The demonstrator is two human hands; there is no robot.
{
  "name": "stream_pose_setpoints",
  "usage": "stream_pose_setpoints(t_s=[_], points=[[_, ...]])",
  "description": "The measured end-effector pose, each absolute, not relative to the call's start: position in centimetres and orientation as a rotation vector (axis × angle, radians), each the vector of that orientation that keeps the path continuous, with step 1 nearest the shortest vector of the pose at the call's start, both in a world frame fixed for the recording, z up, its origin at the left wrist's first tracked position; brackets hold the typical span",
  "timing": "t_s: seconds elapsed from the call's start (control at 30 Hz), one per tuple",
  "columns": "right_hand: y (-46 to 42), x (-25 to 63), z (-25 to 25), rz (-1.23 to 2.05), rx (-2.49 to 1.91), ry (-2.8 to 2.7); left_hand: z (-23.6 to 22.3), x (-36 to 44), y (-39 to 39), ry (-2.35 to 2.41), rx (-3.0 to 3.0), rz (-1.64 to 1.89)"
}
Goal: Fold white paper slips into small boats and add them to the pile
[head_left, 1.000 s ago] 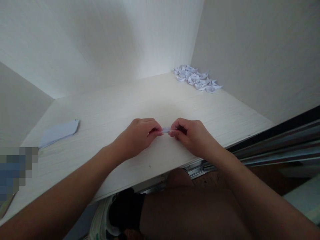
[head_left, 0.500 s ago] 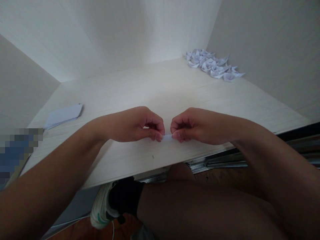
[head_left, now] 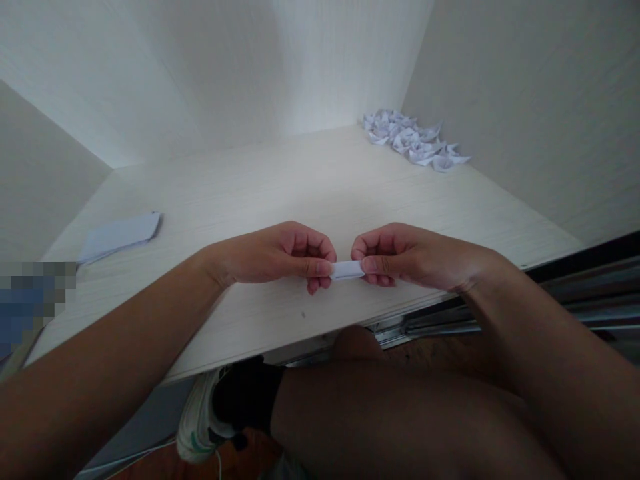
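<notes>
A small white piece of folded paper (head_left: 347, 270) is stretched between my two hands, just above the front part of the pale tabletop (head_left: 240, 333). My left hand (head_left: 300, 257) pinches its left end between thumb and fingers. At the other end, my right hand (head_left: 387, 257) grips it the same way, thumb on the near side. The paper's middle shows as a narrow flat strip with a fold line along its lower edge; both ends are covered by my fingertips.
Several folded white paper shapes (head_left: 413, 141) lie heaped in the back right corner. A stack of white paper sheets (head_left: 120, 237) rests at the left. Panels rise behind and on both sides. My leg (head_left: 375, 413) is below the front edge; a pixelated patch covers the far left.
My wrists have turned so the thumbs face me, and more of the folded paper shows between my hands. The view shifted slightly. Paper heap and stack stay in place.
</notes>
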State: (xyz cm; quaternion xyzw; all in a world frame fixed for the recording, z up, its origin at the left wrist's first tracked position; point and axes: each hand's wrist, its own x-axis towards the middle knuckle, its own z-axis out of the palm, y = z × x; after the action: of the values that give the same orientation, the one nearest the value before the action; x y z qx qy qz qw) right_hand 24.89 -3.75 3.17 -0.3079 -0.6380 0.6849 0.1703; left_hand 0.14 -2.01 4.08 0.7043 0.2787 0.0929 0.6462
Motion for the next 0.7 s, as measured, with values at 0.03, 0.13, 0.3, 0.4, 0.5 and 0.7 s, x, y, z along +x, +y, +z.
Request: stream_pose_setpoints(t_s=[0.03, 0.13, 0.3, 0.4, 0.5, 0.7], points=[[-3.8, 24.9, 3.1, 1.963, -0.872, -1.797, 4.2, 0.2, -2.0, 0.622, 1.59, 0.212], [-3.9, 25.0, 3.1, 1.987, -0.856, -1.811, 4.4, 0.3, -2.0, 0.601, 1.584, 0.206], [-4.0, 24.5, 3.5, 1.998, -0.774, -1.99, 4.6, 0.2, -2.0, 0.545, 1.624, 0.102], [-4.0, 24.2, 3.6, 1.93, -0.755, -2.053, 4.9, 0.0, -1.9, 0.543, 1.668, 0.075], [-4.1, 24.2, 3.5, 1.834, -0.781, -2.077, 5.1, -0.1, -1.9, 0.569, 1.722, 0.085], [-5.4, 25.1, 3.0, 0.949, -1.006, -2.148, 3.8, 0.4, -2.4, 0.747, 1.935, 0.498]])
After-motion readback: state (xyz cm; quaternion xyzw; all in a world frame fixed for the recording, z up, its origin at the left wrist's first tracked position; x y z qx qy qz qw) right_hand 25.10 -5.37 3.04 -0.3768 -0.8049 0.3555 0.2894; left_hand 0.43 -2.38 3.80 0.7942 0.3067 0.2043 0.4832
